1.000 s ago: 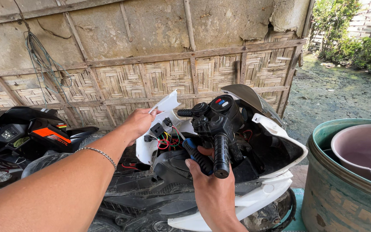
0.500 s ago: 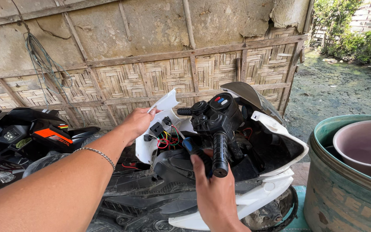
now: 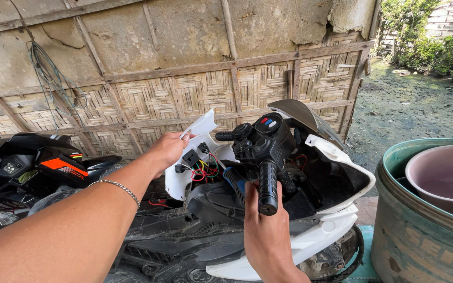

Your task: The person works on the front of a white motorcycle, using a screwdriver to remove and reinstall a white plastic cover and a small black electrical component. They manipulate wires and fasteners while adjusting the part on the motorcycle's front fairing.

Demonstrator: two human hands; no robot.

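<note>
A white scooter (image 3: pixel 336 220) stands with its front cover off, so coloured wires and black connectors (image 3: pixel 201 166) show. My left hand (image 3: pixel 168 149), with a metal bracelet on its wrist, grips the edge of a loose white body panel (image 3: pixel 197 127) beside the wiring. My right hand (image 3: pixel 266 238) is low and central, closed round a blue-handled tool (image 3: pixel 234 183) that points up into the opening. It sits just under the black handlebar grip (image 3: pixel 267 186) and the switch housing (image 3: pixel 266 137). The tool's tip is hidden.
A woven bamboo and plaster wall (image 3: pixel 195 94) stands close behind the scooter. A black motorbike with orange trim (image 3: pixel 53 165) is at the left. At the right is a green drum (image 3: pixel 420 230) holding a pink basin (image 3: pixel 444 175). Wet ground and bushes lie far right.
Both hands keep their holds. My left hand has edged slightly along the white panel, and the view has shifted a little.
</note>
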